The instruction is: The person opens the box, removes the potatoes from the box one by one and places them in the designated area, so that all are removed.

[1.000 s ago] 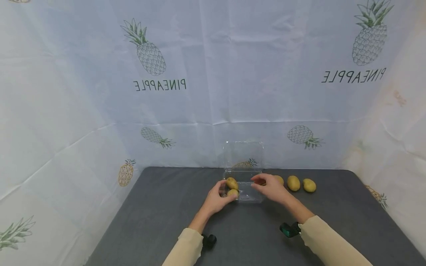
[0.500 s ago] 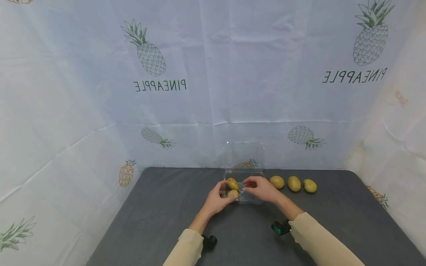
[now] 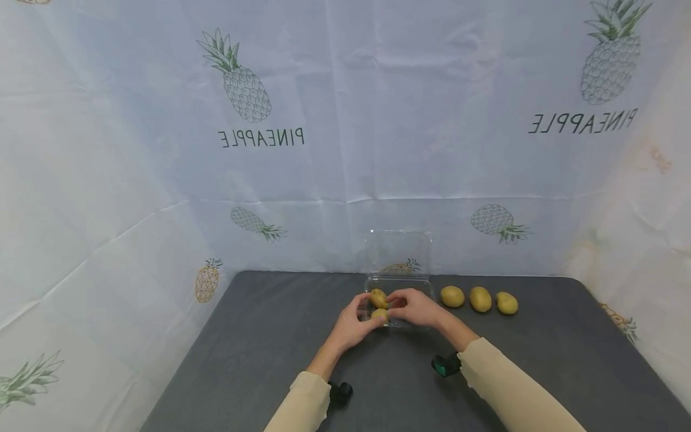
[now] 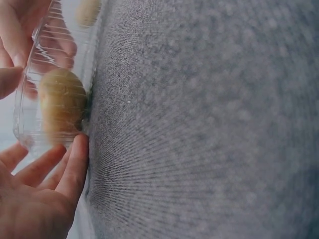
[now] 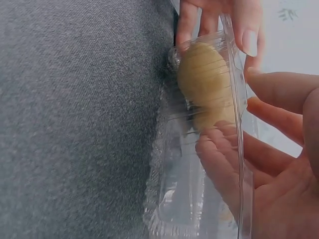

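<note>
In the head view, a clear hinged plastic container stands with its lid raised at the table's back. Two potatoes lie inside at its left end, a rear potato and a front potato. My left hand holds the near left corner, fingers against the outer side wall and thumb at the front rim. My right hand reaches over the front rim. In the right wrist view its fingers are inside beside the potatoes, partly seen through plastic, palm bare. Whether they touch a potato I cannot tell.
Three more potatoes stand in a row right of the container: a near one, a middle one and a right one. The dark grey table ends at a pineapple-print curtain behind and beside it.
My right hand has moved left over the container, up to the two potatoes, uncovering the nearest potato of the row. My left hand has stayed at the container's corner.
</note>
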{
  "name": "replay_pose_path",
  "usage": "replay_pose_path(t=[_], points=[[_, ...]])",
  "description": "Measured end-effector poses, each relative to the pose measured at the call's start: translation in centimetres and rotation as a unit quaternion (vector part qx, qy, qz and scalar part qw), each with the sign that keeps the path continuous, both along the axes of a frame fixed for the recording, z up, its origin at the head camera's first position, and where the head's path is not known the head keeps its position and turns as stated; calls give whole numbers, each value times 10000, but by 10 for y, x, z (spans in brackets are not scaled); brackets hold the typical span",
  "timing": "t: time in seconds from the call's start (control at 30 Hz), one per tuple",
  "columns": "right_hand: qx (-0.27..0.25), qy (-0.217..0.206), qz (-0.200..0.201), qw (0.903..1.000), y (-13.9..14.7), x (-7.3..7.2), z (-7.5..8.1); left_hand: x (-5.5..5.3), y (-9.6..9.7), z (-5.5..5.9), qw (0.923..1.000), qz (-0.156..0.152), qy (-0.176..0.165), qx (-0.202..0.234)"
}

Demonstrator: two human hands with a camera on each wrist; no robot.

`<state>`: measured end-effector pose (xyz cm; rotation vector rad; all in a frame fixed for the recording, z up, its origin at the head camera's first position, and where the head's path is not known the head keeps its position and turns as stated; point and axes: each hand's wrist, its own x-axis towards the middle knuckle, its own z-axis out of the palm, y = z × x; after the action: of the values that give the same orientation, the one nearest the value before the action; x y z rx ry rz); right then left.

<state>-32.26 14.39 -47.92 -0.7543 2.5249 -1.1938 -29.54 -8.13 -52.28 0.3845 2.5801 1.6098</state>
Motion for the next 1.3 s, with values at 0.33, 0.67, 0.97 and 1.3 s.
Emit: replay_pose_path(t=[0.33,0.67,0.97,1.3], points=[[26,-294,328,9990,-11,-8,-6,-1,-1,-2,9999,-108,78,52],[-46,-472,260,9985,-15,-13,-12,-2,-1,-2,9999,-59,95,-33],[-386,-612,-4,9974,-15,-11,-13,-1,-2,1,10000,-10,9,-84],[-8,-127,-363,9993,-2,-2,1,-3,-3,0,10000,-10,7,-71]])
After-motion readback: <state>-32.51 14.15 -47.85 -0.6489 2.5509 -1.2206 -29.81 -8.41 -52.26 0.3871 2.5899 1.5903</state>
